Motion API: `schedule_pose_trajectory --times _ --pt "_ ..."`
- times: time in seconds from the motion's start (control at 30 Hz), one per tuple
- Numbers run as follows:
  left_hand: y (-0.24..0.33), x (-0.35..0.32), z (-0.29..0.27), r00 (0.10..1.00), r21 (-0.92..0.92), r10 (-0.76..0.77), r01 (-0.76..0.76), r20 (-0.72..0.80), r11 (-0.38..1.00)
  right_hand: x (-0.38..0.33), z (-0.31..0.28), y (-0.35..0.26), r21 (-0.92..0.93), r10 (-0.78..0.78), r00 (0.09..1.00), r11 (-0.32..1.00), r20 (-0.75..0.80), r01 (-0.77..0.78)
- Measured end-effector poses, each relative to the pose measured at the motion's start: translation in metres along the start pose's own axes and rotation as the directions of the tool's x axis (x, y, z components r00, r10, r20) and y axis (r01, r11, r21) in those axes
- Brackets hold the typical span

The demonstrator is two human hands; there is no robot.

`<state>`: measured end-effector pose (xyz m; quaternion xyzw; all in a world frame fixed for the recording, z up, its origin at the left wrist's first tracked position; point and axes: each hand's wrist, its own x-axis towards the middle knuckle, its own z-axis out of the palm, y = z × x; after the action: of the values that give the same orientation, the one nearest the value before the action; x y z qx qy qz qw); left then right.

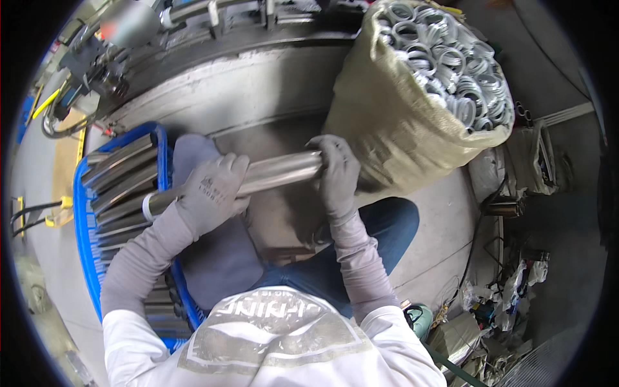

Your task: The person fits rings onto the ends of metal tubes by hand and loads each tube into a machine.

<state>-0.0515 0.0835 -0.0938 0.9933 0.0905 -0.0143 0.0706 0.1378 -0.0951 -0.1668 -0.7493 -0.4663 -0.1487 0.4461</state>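
— What do we have in hand right now?

— We hold a steel tube [271,175] level across our lap, both hands gloved in grey. Our left hand [209,197] wraps the tube near its left end, fingers curled shut around it, with a pale ring [147,207] showing on the tube just beyond the glove. Our right hand [338,173] caps the tube's right end, fingers closed over the tip (whether a ring sits under that palm, we cannot tell).

— And where does the tube lie against everything else?

— It hangs above the grey floor, between the blue crate [86,226] of tubes at our left and the woven sack [387,129] at our right. The sack stands open, full of metal rings [451,64], and its side is just beside our right hand. The crate's tubes lie stacked lengthwise, close under our left forearm.

— How do we do this step well, in our view?

— We judge that the left hand should keep the tube steady and level so the right end does not wander. The right hand should press square along the tube's axis, not at a slant, since a tilted ring would likely bind. We'd keep fingertips clear of the tube's rim, which may be sharp. Our blue-trousered knee [387,222] sits below the tube and could brace it if the push needs more force.
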Motion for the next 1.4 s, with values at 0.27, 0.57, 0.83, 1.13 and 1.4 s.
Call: schedule_pose_trajectory --times 0.27,0.57,0.83,1.13,1.4 --pt "-0.004 -0.012 0.0 0.98 0.081 0.122 -0.111 -0.155 0.991 -0.005 -0.002 -0.015 0.605 0.571 0.803 0.582 0.171 -0.543" --pt "-0.018 -0.034 0.009 0.973 0.021 0.012 -0.007 -0.229 1.0 0.204 -0.204 0.029 -0.748 0.136 0.98 0.633 -0.144 -0.198" --pt "-0.02 -0.038 0.013 0.972 0.052 0.04 -0.029 -0.23 0.998 0.251 -0.225 0.05 -0.761 0.384 0.864 0.649 0.326 -0.002" --pt "-0.026 -0.03 0.0 0.984 -0.004 0.075 -0.077 -0.161 0.997 0.182 -0.217 0.039 -0.483 0.142 0.99 0.867 0.009 -0.12" --pt "-0.037 -0.019 -0.005 0.995 -0.033 0.101 -0.1 0.013 0.994 0.182 -0.239 0.052 -0.142 0.299 0.948 0.949 0.107 -0.283"
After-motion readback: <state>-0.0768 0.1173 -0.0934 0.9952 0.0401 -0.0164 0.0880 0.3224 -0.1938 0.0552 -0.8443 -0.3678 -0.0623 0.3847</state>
